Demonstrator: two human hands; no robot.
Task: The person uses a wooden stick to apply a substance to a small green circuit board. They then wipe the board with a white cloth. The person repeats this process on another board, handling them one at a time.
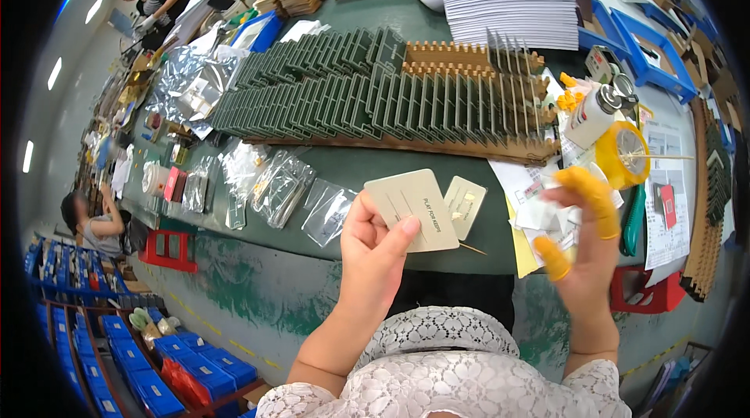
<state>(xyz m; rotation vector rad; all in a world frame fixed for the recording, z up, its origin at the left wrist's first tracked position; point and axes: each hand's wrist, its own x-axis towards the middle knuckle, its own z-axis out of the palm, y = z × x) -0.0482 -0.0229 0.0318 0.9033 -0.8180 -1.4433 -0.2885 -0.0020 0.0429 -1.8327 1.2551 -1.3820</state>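
Observation:
My left hand pinches a beige square card with rounded corners and printing on it, thumb across its lower face. Yellow finger cots cover the tips of my right hand, which is raised to the right of the card with its thumb and fingers apart and nothing between them. Just behind the held card, a second beige card lies on the green table, partly covered by the first. Beside it, a thin wooden stick shows at the table's near edge.
A long notched cardboard rack holds rows of dark green cards across the table. Clear plastic bags lie to the left. A yellow tape roll, a bottle and papers crowd the right. White sheets are stacked behind.

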